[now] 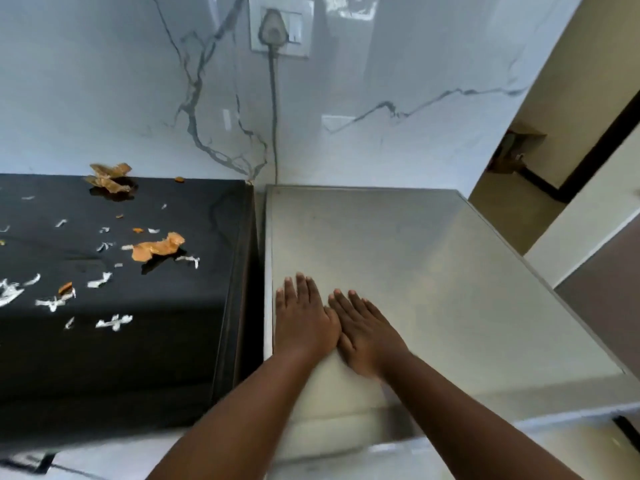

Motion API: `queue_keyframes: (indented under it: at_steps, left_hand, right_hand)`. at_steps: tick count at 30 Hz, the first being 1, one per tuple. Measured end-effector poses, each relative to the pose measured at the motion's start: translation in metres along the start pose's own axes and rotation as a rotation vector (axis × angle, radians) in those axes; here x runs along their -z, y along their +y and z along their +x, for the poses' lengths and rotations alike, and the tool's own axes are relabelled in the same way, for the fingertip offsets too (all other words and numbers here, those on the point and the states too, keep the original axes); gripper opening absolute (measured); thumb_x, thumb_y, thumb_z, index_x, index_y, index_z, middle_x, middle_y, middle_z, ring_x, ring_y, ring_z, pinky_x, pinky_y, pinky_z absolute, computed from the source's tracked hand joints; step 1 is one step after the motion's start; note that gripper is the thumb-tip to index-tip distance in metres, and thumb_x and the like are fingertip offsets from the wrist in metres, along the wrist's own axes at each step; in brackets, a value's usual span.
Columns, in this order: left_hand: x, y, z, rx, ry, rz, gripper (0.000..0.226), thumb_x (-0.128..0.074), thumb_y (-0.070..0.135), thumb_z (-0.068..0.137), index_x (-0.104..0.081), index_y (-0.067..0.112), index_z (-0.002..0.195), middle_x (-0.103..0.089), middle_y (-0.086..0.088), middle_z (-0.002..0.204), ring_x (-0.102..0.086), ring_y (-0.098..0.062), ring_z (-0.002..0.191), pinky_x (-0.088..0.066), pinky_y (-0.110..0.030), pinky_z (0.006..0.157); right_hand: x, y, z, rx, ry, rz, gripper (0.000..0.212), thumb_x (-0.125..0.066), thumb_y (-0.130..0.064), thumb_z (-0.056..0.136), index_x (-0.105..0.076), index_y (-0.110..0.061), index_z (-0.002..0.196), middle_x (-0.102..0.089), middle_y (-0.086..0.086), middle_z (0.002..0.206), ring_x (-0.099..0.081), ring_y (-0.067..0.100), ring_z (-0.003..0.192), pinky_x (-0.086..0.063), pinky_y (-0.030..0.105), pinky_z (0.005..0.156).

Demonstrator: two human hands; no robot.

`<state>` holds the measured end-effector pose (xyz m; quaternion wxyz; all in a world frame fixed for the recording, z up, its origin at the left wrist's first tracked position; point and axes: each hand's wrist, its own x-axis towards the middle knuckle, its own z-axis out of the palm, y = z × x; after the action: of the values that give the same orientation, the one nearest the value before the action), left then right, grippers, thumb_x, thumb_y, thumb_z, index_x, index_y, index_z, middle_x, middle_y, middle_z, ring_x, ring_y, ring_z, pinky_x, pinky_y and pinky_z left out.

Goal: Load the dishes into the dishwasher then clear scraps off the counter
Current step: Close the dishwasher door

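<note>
Both grips flat and open, fingers straight, pressed side by side on the grey top of the dishwasher (433,271) near its front left corner: left hand (304,320) by the left edge, right hand (367,336) touching it at the thumb side. Left of the appliance, across a narrow gap, a black desk (156,358) strewn with scraps: orange peelings (157,247) mid-surface, more peelings (109,178) at the back edge, white shreds (114,322) scattered toward the front. Behind, a marble wall (104,81) with a plugged socket (280,27), cord hanging down.
</note>
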<state>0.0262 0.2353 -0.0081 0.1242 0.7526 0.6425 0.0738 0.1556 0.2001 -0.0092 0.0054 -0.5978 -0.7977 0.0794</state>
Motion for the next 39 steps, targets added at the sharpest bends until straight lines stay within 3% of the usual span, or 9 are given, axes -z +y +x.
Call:
queue_keyframes:
  at_steps: [8,16,18,20,22,25,27,32,39]
  left_hand:
    - [0.007,-0.016,0.075,-0.068,-0.001,-0.013,0.064,-0.019,0.034,0.099,0.005,0.010,0.152,0.011,-0.008,0.160,0.016,-0.024,0.146,0.009,-0.040,0.119]
    - [0.013,-0.028,0.122,0.022,0.016,0.064,0.069,-0.003,0.040,0.091,0.003,0.007,0.152,0.010,-0.012,0.160,0.014,-0.024,0.147,0.013,-0.036,0.116]
    - [0.024,-0.035,0.141,0.029,0.027,0.134,0.070,-0.009,0.042,0.095,0.007,0.004,0.151,0.014,-0.016,0.159,0.018,-0.024,0.145,0.016,-0.037,0.116]
    - [0.043,-0.037,0.163,-0.015,0.093,0.181,0.080,0.003,0.047,0.084,0.010,0.002,0.150,0.017,-0.018,0.157,0.027,-0.022,0.139,0.021,-0.037,0.113]
    - [0.063,-0.032,0.190,-0.041,0.239,0.203,0.079,0.000,0.046,0.084,0.007,0.002,0.149,0.011,-0.019,0.158,0.025,-0.023,0.138,0.019,-0.038,0.115]
    - [0.103,-0.030,0.232,-0.098,0.441,0.232,0.072,-0.035,0.039,0.085,-0.028,-0.003,0.143,-0.032,-0.022,0.151,-0.012,-0.031,0.144,-0.013,-0.044,0.115]
    - [0.134,-0.029,0.257,-0.137,0.531,0.272,0.071,-0.038,0.039,0.085,-0.034,-0.003,0.143,-0.033,-0.022,0.150,-0.020,-0.032,0.143,-0.018,-0.047,0.112]
    - [0.216,-0.034,0.303,-0.170,0.793,0.367,0.068,-0.041,0.038,0.091,-0.031,-0.002,0.146,-0.023,-0.022,0.155,-0.015,-0.035,0.145,-0.013,-0.048,0.118]
    - [0.248,-0.044,0.324,-0.147,0.830,0.393,0.077,-0.038,0.048,0.091,-0.024,-0.001,0.149,-0.014,-0.021,0.157,-0.008,-0.033,0.147,-0.006,-0.045,0.120]
  right_hand:
    - [0.013,0.020,0.074,0.011,0.009,0.031,0.073,0.008,-0.051,0.085,0.007,-0.023,0.153,0.022,-0.013,0.150,0.020,0.010,0.144,0.015,0.025,0.115]
    - [0.010,0.040,0.143,0.122,0.014,0.007,0.069,-0.002,-0.050,0.092,0.004,-0.020,0.153,0.017,-0.008,0.153,0.018,0.016,0.145,0.017,0.025,0.113]
    - [0.013,0.042,0.164,0.129,0.068,-0.025,0.063,-0.019,-0.044,0.098,-0.014,-0.014,0.153,0.002,-0.001,0.155,-0.002,0.021,0.148,0.019,0.021,0.110]
    - [0.023,0.043,0.190,0.122,0.077,-0.062,0.059,-0.037,-0.041,0.091,-0.049,-0.009,0.139,-0.037,0.006,0.148,-0.040,0.022,0.136,0.007,0.025,0.113]
    - [0.047,0.047,0.221,0.116,0.146,-0.111,0.059,-0.045,-0.041,0.083,-0.059,-0.007,0.129,-0.049,0.006,0.140,-0.052,0.021,0.126,-0.006,0.030,0.112]
    - [0.099,0.048,0.270,0.112,0.388,-0.120,0.066,-0.043,-0.032,0.080,-0.046,0.000,0.138,-0.038,0.015,0.147,-0.038,0.030,0.137,-0.013,0.039,0.111]
    - [0.138,0.048,0.303,0.153,0.553,-0.119,0.069,-0.040,-0.029,0.081,-0.036,0.003,0.143,-0.031,0.021,0.151,-0.025,0.034,0.142,-0.018,0.045,0.111]
    - [0.234,0.043,0.363,0.237,0.852,-0.202,0.076,-0.057,-0.025,0.082,-0.028,0.006,0.145,-0.021,0.025,0.154,-0.019,0.039,0.144,-0.025,0.052,0.114]
    - [0.276,0.041,0.383,0.011,0.629,-0.411,0.097,-0.047,-0.052,0.090,0.013,-0.003,0.149,0.021,0.016,0.156,0.019,0.034,0.145,0.019,0.045,0.113]
